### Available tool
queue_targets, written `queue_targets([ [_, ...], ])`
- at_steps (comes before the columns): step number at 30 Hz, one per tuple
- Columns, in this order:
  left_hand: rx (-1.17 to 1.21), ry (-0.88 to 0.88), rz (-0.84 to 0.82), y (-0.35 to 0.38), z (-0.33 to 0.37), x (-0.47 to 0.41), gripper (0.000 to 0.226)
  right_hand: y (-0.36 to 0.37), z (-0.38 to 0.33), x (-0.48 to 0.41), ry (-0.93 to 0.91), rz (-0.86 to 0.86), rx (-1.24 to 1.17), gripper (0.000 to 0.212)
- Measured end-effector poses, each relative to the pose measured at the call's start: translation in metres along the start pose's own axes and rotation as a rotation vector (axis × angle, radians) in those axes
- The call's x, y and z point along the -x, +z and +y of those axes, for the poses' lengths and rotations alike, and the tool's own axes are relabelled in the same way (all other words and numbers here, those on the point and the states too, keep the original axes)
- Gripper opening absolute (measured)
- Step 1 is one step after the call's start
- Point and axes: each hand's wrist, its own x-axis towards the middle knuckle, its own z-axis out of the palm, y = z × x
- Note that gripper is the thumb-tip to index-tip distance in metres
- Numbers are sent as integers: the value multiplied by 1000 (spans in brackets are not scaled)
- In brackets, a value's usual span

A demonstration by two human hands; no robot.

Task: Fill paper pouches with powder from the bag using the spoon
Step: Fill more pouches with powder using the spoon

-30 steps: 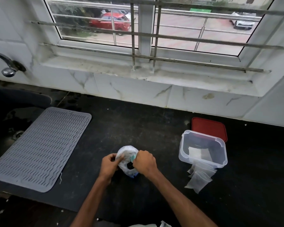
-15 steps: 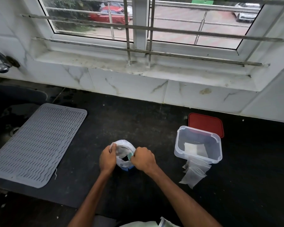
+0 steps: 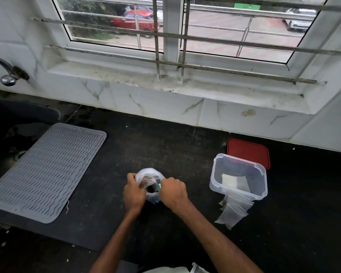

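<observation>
A translucent plastic bag point(image 3: 149, 174) of dark powder stands open on the black counter point(image 3: 165, 146). My left hand point(image 3: 133, 194) grips the bag's left rim. On the right rim my right hand point(image 3: 172, 192) holds a teal spoon point(image 3: 158, 186), whose handle tip shows at the bag's mouth while its bowl is hidden inside. Several small paper pouches point(image 3: 233, 210) lie in a loose pile to the right, in front of a clear plastic box point(image 3: 238, 178).
The clear box holds a white pouch, and its red lid point(image 3: 248, 152) lies behind it. A grey ribbed mat point(image 3: 45, 172) covers the left of the counter beside a dark sink point(image 3: 8, 134) with a tap point(image 3: 7, 75). A tiled wall and barred window stand behind.
Both hands have stayed at the bag's rim, with the left hand shifting slightly along the left edge. The camera has tilted a little, so the scene sits lower and to the left.
</observation>
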Motion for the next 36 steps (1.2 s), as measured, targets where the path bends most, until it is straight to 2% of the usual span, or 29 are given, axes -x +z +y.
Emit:
queue_targets([
  [4,-139,93,-41,5,-2,3,23,1,-4,-2,-63,-3,99,26],
  [9,-193,158,-71,3,-7,5,19,7,-4,-3,-96,24,134,17],
  [18,-62,41,-104,2,-9,-2,12,9,-7,-3,-209,-4,117,25],
  [22,-1,42,-101,2,-12,0,12,13,-9,-4,-169,22,149,21],
  [27,279,-168,-40,5,-20,-9,15,22,-10,-5,-168,36,146,24],
  [32,541,-329,-37,14,-25,-8,29,32,-4,-4,-103,-1,93,25],
  [34,515,-320,-30,14,-21,-8,26,34,-4,-3,-89,0,81,25],
  [36,391,-290,-26,12,-17,-8,21,34,-6,-2,-80,13,74,24],
])
